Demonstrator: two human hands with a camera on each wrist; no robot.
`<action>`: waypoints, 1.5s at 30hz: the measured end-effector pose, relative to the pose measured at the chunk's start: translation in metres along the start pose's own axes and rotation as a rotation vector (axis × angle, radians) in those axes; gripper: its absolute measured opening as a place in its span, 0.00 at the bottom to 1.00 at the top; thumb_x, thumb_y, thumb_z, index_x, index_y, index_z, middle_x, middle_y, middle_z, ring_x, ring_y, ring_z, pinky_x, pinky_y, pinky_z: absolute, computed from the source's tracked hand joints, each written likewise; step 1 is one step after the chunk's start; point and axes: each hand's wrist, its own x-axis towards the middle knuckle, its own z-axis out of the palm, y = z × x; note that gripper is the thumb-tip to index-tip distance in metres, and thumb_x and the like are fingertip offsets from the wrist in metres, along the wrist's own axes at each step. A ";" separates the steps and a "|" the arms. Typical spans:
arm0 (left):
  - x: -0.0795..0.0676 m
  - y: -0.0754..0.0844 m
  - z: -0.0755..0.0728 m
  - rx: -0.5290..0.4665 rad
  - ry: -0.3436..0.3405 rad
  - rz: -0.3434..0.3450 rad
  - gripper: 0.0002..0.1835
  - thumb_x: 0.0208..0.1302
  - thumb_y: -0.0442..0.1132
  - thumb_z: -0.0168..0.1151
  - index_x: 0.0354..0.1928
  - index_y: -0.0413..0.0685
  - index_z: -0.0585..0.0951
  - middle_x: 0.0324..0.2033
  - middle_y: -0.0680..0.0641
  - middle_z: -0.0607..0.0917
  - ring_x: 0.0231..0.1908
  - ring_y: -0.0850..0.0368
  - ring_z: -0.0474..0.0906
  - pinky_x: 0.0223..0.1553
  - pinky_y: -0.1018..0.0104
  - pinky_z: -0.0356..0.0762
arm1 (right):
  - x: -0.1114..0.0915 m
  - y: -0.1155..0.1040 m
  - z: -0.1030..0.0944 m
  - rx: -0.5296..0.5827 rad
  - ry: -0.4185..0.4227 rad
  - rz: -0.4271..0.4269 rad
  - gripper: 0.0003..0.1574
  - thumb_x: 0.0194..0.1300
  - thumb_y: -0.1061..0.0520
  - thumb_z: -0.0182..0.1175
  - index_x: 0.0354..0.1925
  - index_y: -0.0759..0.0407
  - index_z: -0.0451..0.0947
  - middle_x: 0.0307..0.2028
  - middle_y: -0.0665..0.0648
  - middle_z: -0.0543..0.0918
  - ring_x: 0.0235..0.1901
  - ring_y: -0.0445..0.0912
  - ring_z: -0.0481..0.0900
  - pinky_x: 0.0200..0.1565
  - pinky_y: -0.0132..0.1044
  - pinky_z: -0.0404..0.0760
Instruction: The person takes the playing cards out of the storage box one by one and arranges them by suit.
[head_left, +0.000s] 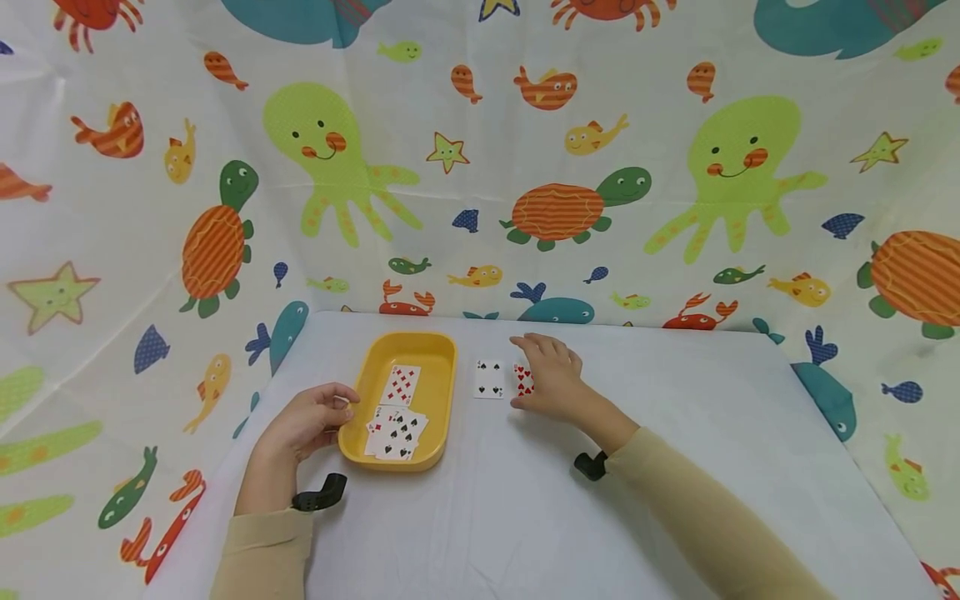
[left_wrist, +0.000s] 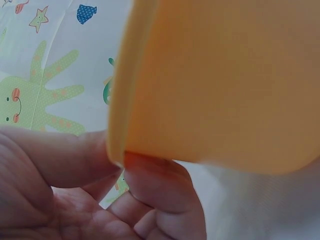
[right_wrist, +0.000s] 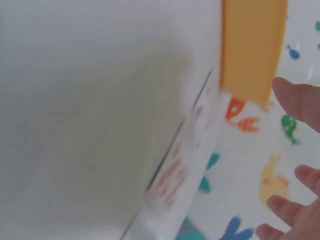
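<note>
My left hand [head_left: 303, 423] pinches the left rim of a yellow tray [head_left: 444, 396] between thumb and fingers. In the left wrist view the tray's side wall [left_wrist: 215, 90] fills much of the picture, with the thumb [left_wrist: 75, 155] on one face of the rim. Several playing cards lie face up inside: a red diamonds card [head_left: 401, 385] at the back and a loose overlapping pile [head_left: 397, 433] in front. My right hand [head_left: 553, 379] hovers over a red hearts card [head_left: 522, 380], fingers spread and holding nothing. It partly hides that card.
A four of spades [head_left: 490, 379] lies face up on the white-covered table [head_left: 465, 533], between the tray and the hearts card. Behind the table hangs a cloth [head_left: 480, 192] printed with sea animals. Each wrist carries a black camera mount [head_left: 321, 493].
</note>
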 end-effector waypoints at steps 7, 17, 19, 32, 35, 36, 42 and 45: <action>0.000 0.000 0.001 0.002 0.001 -0.005 0.17 0.74 0.32 0.61 0.62 0.38 0.78 0.40 0.45 0.81 0.39 0.49 0.79 0.40 0.63 0.86 | 0.008 -0.049 0.004 0.007 -0.030 -0.036 0.69 0.55 0.44 0.84 0.84 0.40 0.55 0.85 0.56 0.54 0.83 0.60 0.48 0.79 0.77 0.45; 0.001 0.000 0.001 0.003 0.005 -0.002 0.18 0.74 0.32 0.62 0.62 0.37 0.78 0.39 0.45 0.79 0.39 0.50 0.79 0.40 0.64 0.86 | 0.013 -0.089 0.009 0.009 -0.026 -0.099 0.65 0.59 0.45 0.81 0.84 0.40 0.55 0.84 0.54 0.56 0.83 0.60 0.50 0.79 0.75 0.48; 0.001 -0.001 0.001 0.002 0.004 -0.004 0.18 0.74 0.32 0.62 0.62 0.37 0.78 0.39 0.45 0.80 0.39 0.50 0.79 0.40 0.64 0.86 | 0.015 -0.095 0.013 0.005 -0.029 -0.110 0.65 0.59 0.44 0.81 0.84 0.40 0.55 0.84 0.54 0.56 0.83 0.60 0.50 0.79 0.74 0.49; 0.002 0.001 0.000 0.023 0.007 -0.007 0.18 0.74 0.32 0.63 0.63 0.38 0.78 0.40 0.45 0.81 0.39 0.50 0.79 0.40 0.64 0.86 | 0.032 -0.132 0.042 -0.062 -0.090 -0.238 0.66 0.60 0.42 0.80 0.84 0.38 0.52 0.84 0.55 0.55 0.83 0.57 0.51 0.81 0.71 0.50; 0.002 0.002 -0.001 0.026 0.007 -0.010 0.18 0.74 0.33 0.63 0.63 0.38 0.78 0.40 0.45 0.81 0.39 0.50 0.80 0.40 0.64 0.87 | 0.037 -0.141 0.050 -0.069 -0.101 -0.259 0.66 0.60 0.42 0.80 0.84 0.38 0.52 0.83 0.54 0.56 0.83 0.57 0.52 0.81 0.69 0.52; 0.002 0.002 -0.001 0.026 0.007 -0.012 0.18 0.74 0.33 0.63 0.63 0.39 0.78 0.41 0.45 0.81 0.39 0.50 0.80 0.40 0.64 0.87 | 0.039 -0.143 0.053 -0.077 -0.103 -0.265 0.65 0.60 0.41 0.80 0.84 0.38 0.53 0.83 0.54 0.57 0.82 0.57 0.53 0.81 0.69 0.52; 0.001 0.003 0.000 0.026 0.004 -0.011 0.18 0.74 0.33 0.62 0.62 0.39 0.79 0.41 0.45 0.82 0.40 0.50 0.80 0.42 0.64 0.87 | 0.045 -0.154 0.069 -0.152 -0.128 -0.282 0.65 0.61 0.39 0.79 0.84 0.36 0.51 0.83 0.52 0.56 0.82 0.54 0.53 0.81 0.67 0.53; 0.001 0.003 0.000 0.029 0.003 -0.010 0.17 0.74 0.33 0.62 0.62 0.39 0.79 0.41 0.45 0.82 0.40 0.50 0.80 0.42 0.65 0.87 | 0.047 -0.157 0.074 -0.180 -0.141 -0.287 0.66 0.61 0.38 0.79 0.85 0.35 0.50 0.84 0.51 0.55 0.83 0.54 0.52 0.81 0.66 0.53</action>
